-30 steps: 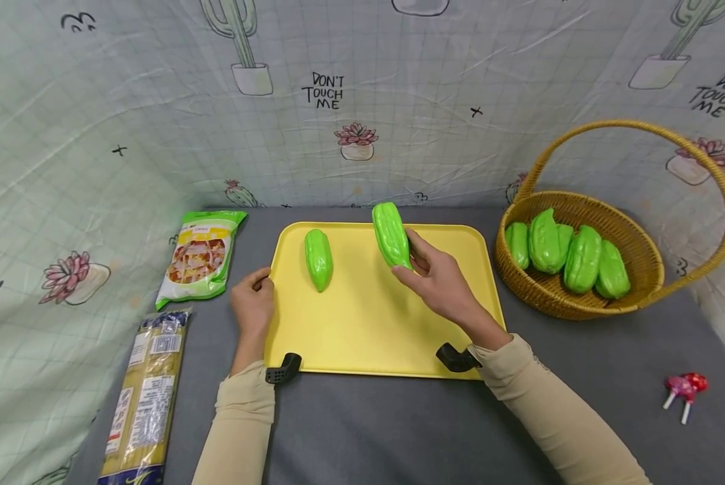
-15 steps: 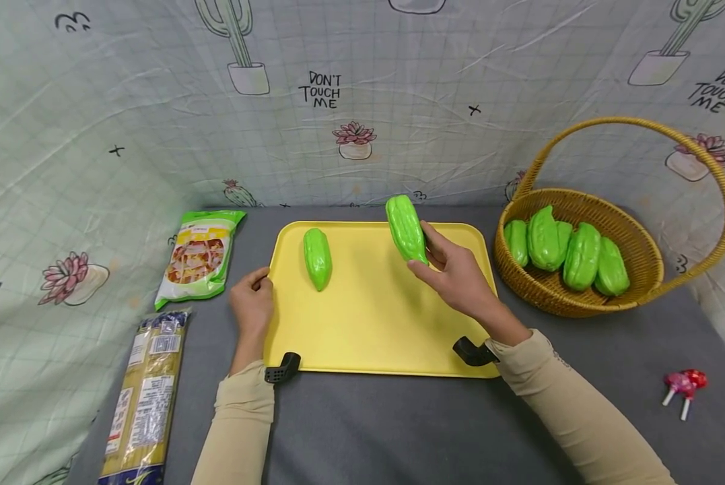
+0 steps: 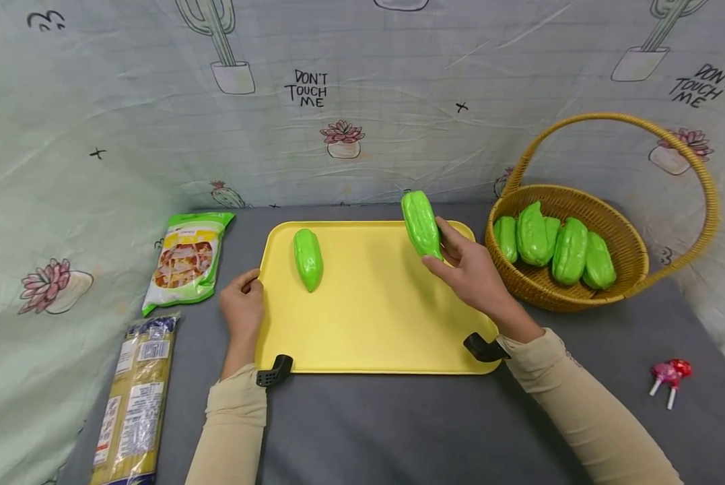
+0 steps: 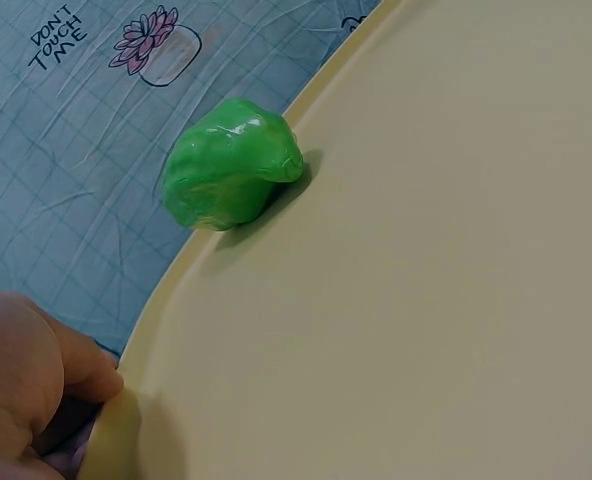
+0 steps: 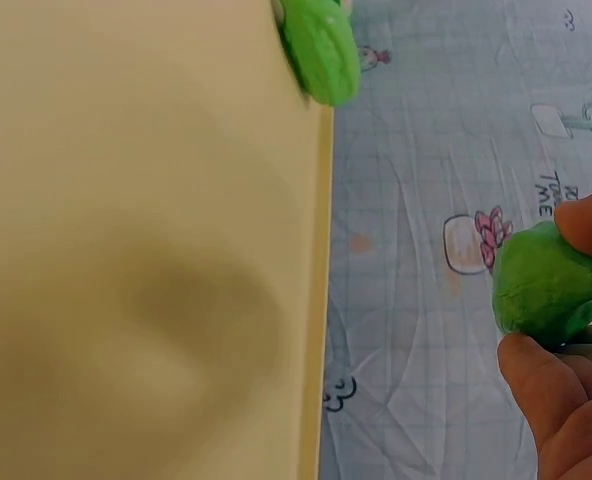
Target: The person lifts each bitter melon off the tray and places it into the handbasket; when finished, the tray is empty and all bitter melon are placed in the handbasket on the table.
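My right hand [image 3: 474,273] holds a glossy green ridged gourd [image 3: 421,225] above the right half of a yellow tray [image 3: 362,323]. Thumb and fingers pinch it from either side in the right wrist view, where the held gourd [image 5: 546,285] shows end on. A second, similar green gourd [image 3: 307,259] lies on the tray at its back left. My left hand [image 3: 243,306] grips the tray's left rim with curled fingers; in the left wrist view its fingertips [image 4: 101,380] are right at the tray's edge.
A wicker basket [image 3: 571,303] with a tall handle stands right of the tray, holding several green gourds [image 3: 571,250]. To the left lie a green-and-white food bag [image 3: 186,263] and a long pack of noodles [image 3: 134,397]. Two lollipops [image 3: 671,372] lie at right.
My right hand has moved to the right with the gourd, toward the basket side. The left hand stays on the tray's rim. The head view has shifted slightly.
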The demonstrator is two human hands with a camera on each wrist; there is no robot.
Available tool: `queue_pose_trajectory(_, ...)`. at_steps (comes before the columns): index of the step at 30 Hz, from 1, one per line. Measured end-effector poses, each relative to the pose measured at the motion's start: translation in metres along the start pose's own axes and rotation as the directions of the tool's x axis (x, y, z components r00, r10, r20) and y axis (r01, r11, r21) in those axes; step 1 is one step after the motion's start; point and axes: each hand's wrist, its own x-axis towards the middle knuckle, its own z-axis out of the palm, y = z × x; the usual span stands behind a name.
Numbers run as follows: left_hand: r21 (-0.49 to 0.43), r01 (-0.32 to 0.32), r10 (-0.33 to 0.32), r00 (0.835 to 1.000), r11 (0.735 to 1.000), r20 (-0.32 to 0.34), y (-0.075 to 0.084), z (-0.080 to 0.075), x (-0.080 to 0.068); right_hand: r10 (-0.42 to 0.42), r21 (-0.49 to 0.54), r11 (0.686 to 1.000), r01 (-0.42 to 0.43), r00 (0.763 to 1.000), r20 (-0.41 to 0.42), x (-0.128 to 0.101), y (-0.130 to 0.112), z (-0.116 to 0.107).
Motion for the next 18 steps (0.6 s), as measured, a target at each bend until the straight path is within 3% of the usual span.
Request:
queue_pose_trajectory(9,0.019,0.019,-0.018,0.999,1.0,-0.027,-0.001,-0.005,0.0,0.05,0.011,0.999,-0.05,0.999,-0.02,-0.006,0.01,-0.009)
queue_pose_trajectory(18,-0.001,0.021,-0.021,0.999,1.0,-0.028,0.001,0.005,-0.002,0.069,-0.03,0.997,-0.072,0.994,-0.079,-0.011,0.018,-0.029)
